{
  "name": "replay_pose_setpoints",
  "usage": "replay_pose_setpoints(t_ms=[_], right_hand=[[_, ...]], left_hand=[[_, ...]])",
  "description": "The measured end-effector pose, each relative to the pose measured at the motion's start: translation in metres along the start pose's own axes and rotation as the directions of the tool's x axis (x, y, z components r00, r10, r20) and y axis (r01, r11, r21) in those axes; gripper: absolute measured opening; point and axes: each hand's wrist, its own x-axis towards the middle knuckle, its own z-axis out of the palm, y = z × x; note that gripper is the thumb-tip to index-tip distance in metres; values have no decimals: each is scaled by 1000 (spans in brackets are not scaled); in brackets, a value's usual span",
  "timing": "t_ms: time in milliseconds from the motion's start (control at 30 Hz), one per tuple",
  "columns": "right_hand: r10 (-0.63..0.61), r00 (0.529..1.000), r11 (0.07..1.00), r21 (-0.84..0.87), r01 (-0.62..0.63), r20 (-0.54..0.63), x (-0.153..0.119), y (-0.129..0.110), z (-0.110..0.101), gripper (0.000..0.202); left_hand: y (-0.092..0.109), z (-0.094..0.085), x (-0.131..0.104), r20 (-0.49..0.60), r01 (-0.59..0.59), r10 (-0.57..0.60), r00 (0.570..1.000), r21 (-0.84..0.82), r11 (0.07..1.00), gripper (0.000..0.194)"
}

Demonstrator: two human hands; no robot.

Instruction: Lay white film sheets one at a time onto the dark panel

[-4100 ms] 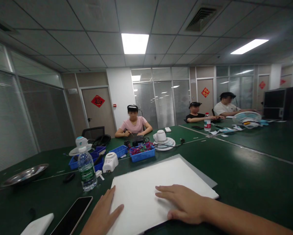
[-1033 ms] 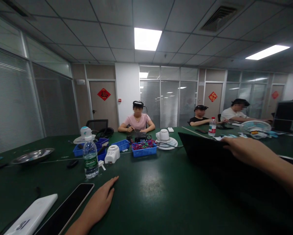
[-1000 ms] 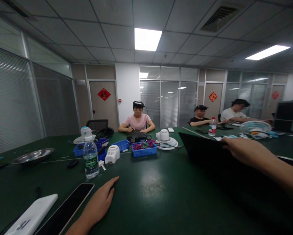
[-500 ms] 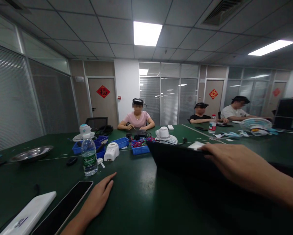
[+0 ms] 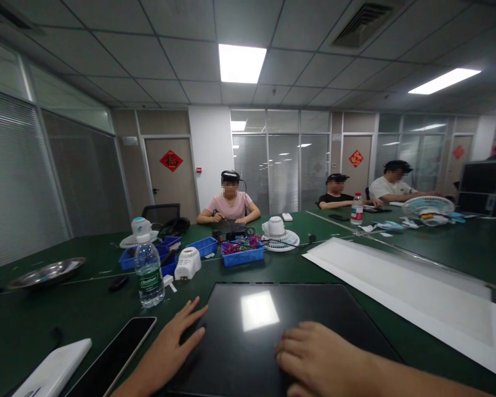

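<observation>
the right hand lies palm down on the near part of a glossy black board, fingers together and flat, gripping nothing. the left hand rests at the board's left edge, fingers spread and loose, fingertips touching the board's near-left corner, also holding nothing. the board lies flat on the dark green table, straight ahead of the person, with a ceiling light mirrored in it.

to the right of the board, just apart from it, a long white sheet lies flat on the table, angled away to the right. left of the left hand sits a dark phone, face up, and beyond that a white slab at the picture's edge. a water bottle stands upright behind the phone. further back come blue trays, small white fans and a metal dish off to the left.

it's an office room with a tiled ceiling, lit panels and glass partitions with blinds. a person in a pink top sits across the table, hands on it, and two more people sit further right.

both forearms come in from the bottom edge, wrists low, hands level with the tabletop.
</observation>
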Motion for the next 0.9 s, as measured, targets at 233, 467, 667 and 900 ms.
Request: replay_pose_setpoints(t_ms=[233, 467, 667, 900], right_hand=[[752, 659, 644, -202, -738, -12, -34, 142, 3, 48], [981, 191, 196, -290, -937, 45, -123, 215, 35, 61], [957, 275, 290, -344, -893, 91, -139, 217, 23, 36], [925, 378, 363, -360, -859, 31, -120, 193, -1, 32]], left_hand=[[7, -2, 1, 89, 28, -49, 995, 223, 975, 54], [6, -7, -5, -31, 102, -98, 995, 321, 942, 47], [16, -11, -11, -76, 184, -167, 983, 421, 888, 47], [24, -8, -12, -100, 166, -141, 985, 314, 935, 36]])
